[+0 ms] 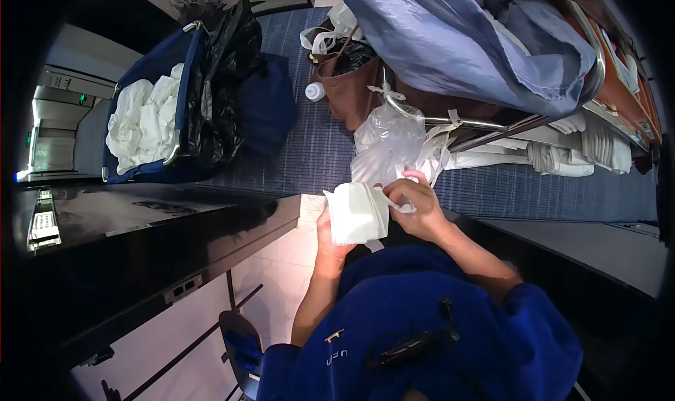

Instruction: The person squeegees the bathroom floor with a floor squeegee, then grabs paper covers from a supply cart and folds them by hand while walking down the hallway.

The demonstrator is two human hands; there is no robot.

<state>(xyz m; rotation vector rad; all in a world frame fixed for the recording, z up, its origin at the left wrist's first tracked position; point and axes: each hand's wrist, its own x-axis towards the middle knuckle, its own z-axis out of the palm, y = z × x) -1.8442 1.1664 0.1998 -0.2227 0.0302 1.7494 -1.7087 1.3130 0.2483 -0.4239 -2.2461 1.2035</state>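
A thick stack of white tissues (pixel 355 215) sits in front of my chest, its layers showing along the side. My left hand (pixel 328 238) is closed around its left side and underside; part of the fingers is hidden behind it. At the right edge of the stack, my right hand (pixel 420 208) pinches a thin white strip (pixel 403 208), which may be wrapping or a loose sheet. Just beyond both hands hangs a clear plastic bag (pixel 390 137), tied to the metal rail of a cart.
The cart (pixel 485 125) carries a blue-grey cloth (pixel 457 42), with folded white towels (pixel 559 158) on its lower shelf. A brown bag (pixel 348 95) and a white bottle (pixel 315 92) are beside it. At left stands a blue hamper (pixel 184 113) of white linen (pixel 144 120). Dark door frames flank me.
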